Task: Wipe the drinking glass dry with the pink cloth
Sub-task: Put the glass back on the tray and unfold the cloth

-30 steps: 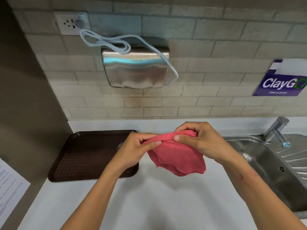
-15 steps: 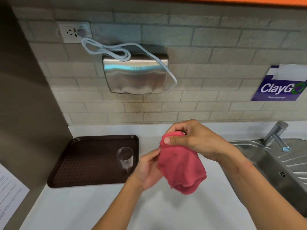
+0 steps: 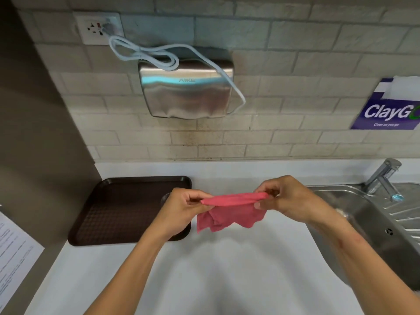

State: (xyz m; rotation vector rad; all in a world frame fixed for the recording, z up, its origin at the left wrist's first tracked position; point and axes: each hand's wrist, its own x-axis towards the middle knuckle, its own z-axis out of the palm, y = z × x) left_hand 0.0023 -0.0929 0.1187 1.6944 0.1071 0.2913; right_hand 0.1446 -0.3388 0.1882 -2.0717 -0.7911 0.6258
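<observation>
The fingers (image 3: 193, 198) of the left hand (image 3: 181, 208) are pinched on the left end of the pink cloth (image 3: 229, 210), and the fingers (image 3: 264, 192) of the right hand (image 3: 288, 198) are pinched on its right end, so that the upper edge is drawn taut between the 2 hands above the white desk (image 3: 227, 269) while the rest hangs in loose folds. The drinking glass (image 3: 165, 197) stands on the brown tray (image 3: 127, 208) at its right side, largely hidden behind the left hand; only part of its rim is seen. The step in hand is judged to be the spreading of the cloth before the glass is taken up. It is best done by opening out a single flat layer, so that 1 hand can be lined with cloth and the glass gripped through it without bare contact. Nothing else is seen on the tray. The steel sink (image 3: 363, 214) at the right appears to hold nothing, though its basin is only partly in view.
</observation>
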